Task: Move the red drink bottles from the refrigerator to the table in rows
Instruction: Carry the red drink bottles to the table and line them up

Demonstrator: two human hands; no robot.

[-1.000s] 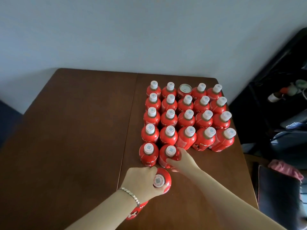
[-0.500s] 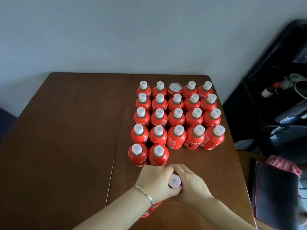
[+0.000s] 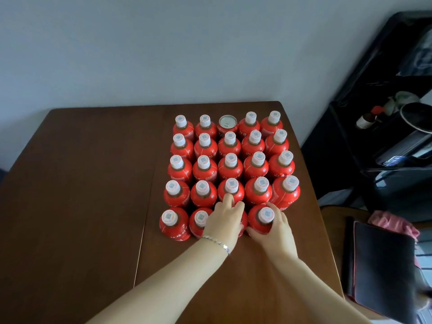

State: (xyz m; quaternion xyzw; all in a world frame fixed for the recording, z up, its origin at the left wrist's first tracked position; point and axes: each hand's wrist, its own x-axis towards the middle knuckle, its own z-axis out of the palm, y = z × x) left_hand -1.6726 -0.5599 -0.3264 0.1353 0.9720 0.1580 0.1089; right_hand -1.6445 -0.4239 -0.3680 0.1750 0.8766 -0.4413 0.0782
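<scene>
Delta vs half a second ago: hands were bunched together on one bottle short of the block, front row at two. Now they're split. The left hand sits over the third bottle in the front row, and the right hand is on the fourth bottle just beside it. Front row reads four; the fifth slot at the right end is open.

Left hand: fingers curled down over the top of the third bottle, hiding its cap. Only a red sliver shows at the hand's right edge. Fingertips reach up against the bottle in the row behind. Thin metal chain bracelet on that wrist.

Right hand: thumb and fingers wrapped round the near side of the fourth bottle's body, cap exposed. Bottle upright on the table.

Red bottles: squat, rounded shoulders, glossy red wrap, pale screw caps with a printed square on top. They stand packed touching on the right half of the table, four full rows of five behind the front row. One slot in the back row is a red can with a metal pull-tab lid.

Table: dark brown wood, smooth, seam running down the middle. Plain grey wall behind, black shelf to the right.
</scene>
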